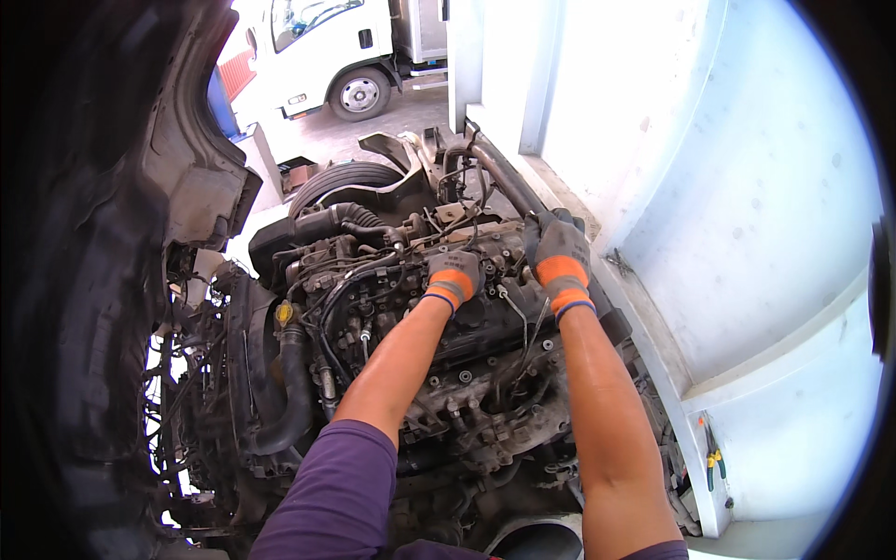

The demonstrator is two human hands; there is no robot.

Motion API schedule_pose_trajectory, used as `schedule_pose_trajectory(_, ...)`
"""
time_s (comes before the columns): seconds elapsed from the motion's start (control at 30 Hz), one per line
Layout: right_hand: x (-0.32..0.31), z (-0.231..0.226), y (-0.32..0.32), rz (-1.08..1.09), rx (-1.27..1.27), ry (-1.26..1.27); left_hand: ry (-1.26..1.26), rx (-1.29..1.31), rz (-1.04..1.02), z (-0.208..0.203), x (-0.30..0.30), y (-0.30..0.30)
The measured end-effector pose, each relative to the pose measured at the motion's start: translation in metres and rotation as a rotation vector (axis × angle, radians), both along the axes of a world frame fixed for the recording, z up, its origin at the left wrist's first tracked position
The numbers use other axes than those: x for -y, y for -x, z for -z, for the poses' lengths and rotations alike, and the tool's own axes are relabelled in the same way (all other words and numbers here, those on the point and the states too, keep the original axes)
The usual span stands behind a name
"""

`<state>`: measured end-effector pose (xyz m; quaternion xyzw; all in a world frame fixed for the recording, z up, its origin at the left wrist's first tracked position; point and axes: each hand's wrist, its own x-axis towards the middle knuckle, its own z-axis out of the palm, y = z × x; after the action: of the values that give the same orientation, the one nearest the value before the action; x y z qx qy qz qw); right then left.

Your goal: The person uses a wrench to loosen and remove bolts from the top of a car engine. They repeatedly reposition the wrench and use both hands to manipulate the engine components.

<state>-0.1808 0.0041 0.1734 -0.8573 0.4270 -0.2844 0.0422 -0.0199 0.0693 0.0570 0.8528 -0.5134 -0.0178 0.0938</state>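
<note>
My left hand (455, 273), in a grey and orange work glove, is curled down onto the top of a dirty truck engine (485, 327), among its pipes and fittings. Whatever its fingers hold is hidden beneath it. My right hand (560, 247), gloved the same way, is closed over a thick dark metal bar (504, 175) along the engine's right side; its fingertips are partly hidden. Near the left hand, black hoses and cables cross the engine. Thin metal pipes (527, 331) rise from it between my two forearms.
A black radiator hose (291, 383) and a yellow cap (284, 314) are at the left. A raised dark cab panel (201, 187) stands beyond them. Pale metal wall panels (747, 187) rise at the right, with yellow-green handled pliers (715, 462) below. A white truck (341, 56) stands far ahead.
</note>
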Motion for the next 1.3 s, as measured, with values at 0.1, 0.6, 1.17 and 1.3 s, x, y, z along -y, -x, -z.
schedule_pose_trajectory(0.1,0.001,0.003,0.0,0.0,0.058,0.031,0.001,-0.001,-0.003,0.003,0.002,-0.002)
schedule_pose_trajectory(0.6,0.004,0.006,-0.002,-0.023,0.101,0.065,-0.068,-0.007,-0.036,0.012,0.01,-0.008)
schedule_pose_trajectory(1.17,-0.002,0.001,-0.003,0.007,0.075,0.02,-0.017,-0.106,-0.156,0.013,0.011,-0.008)
schedule_pose_trajectory(1.3,-0.001,0.002,-0.003,0.025,0.058,0.047,-0.024,-0.103,-0.097,-0.001,0.002,-0.001)
